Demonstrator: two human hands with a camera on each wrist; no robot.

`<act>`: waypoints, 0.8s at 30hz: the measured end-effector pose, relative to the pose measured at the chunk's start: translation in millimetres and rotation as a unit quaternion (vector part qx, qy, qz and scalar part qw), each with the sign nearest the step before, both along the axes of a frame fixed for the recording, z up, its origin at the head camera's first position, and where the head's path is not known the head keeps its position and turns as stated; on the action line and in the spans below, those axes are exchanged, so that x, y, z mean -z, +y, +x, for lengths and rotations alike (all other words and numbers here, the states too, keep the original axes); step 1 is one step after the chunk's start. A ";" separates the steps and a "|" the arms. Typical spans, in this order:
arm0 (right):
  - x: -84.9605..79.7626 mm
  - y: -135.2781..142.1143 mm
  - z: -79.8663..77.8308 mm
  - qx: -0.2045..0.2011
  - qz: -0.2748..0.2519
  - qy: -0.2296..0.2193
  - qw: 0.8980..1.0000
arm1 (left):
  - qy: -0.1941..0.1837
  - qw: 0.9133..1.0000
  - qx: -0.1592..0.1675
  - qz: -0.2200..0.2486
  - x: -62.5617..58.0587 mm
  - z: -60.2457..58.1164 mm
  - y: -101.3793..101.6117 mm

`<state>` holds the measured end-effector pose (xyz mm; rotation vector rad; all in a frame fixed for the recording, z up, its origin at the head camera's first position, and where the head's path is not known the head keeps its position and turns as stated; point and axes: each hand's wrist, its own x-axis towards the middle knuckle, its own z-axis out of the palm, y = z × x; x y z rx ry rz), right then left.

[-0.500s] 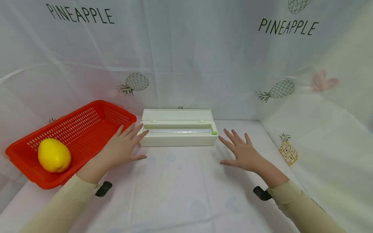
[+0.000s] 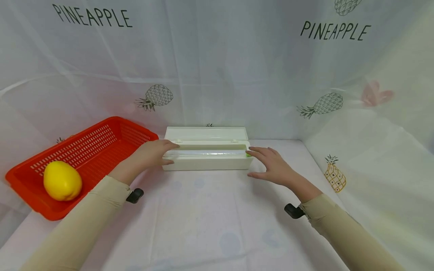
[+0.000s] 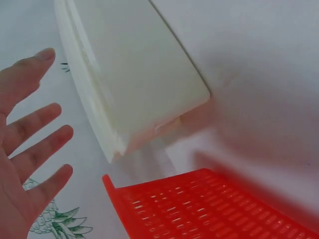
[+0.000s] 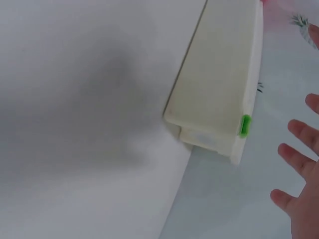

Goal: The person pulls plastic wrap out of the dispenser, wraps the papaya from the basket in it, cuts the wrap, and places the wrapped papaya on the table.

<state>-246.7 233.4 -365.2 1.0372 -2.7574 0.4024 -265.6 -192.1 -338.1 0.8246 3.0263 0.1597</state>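
Reaching with Released Fingers Toward Both Ends of a White Box (image 2: pixel 207 164)

Reaching in from the left with the left hand (image 2: pixel 150 153), held out at the box's left end with fingers released and slightly bent, and with the thumb set lower. Reaching in from the right with the right hand (image 2: pixel 272 165), placed at the opposite end, likewise with loose, parted fingers. In both wrist views, set apart from the box by a visible gap.

Set toward the back of the table (image 2: pixel 196 218), near a hanging cloth (image 2: pixel 210 75) printed with pineapples and lettering. Fitted with a white lid (image 2: pixel 207 133) tipped up at the rear; loaded with a roll of clear film (image 2: pixel 210 152); marked at the right end by a bright green piece (image 4: pixel 244 126), in the head view partly hidden behind the right fingertips.

Flanked on the left by a red basket (image 2: pixel 136 134), set at a slant, with slotted walls and, in its near left end, a yellow fruit (image 2: pixel 62 181).

Dressed in pale beige sleeves (image 2: pixel 74 226), with a dark device (image 2: pixel 294 211) at each wrist.
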 end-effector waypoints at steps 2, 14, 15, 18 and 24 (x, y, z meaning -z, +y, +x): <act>-1.2 -3.0 -4.0 0.000 -0.009 -0.013 1.000 | -0.003 1.000 0.003 -0.007 -1.0 -7.5 1.3; -4.8 -17.4 -22.8 0.007 -0.060 -0.138 0.989 | -0.084 0.996 0.030 0.003 1.0 -44.7 11.4; -4.6 -18.6 -24.6 0.006 -0.060 -0.141 0.988 | -0.096 0.995 0.030 0.004 1.3 -47.0 12.5; -4.6 -22.5 -29.6 0.003 -0.058 -0.147 0.987 | -0.123 0.992 0.038 -0.001 1.5 -52.1 15.4; -5.5 -27.9 -38.5 -0.005 -0.054 -0.159 0.986 | -0.153 0.988 0.035 -0.002 5.0 -58.4 17.5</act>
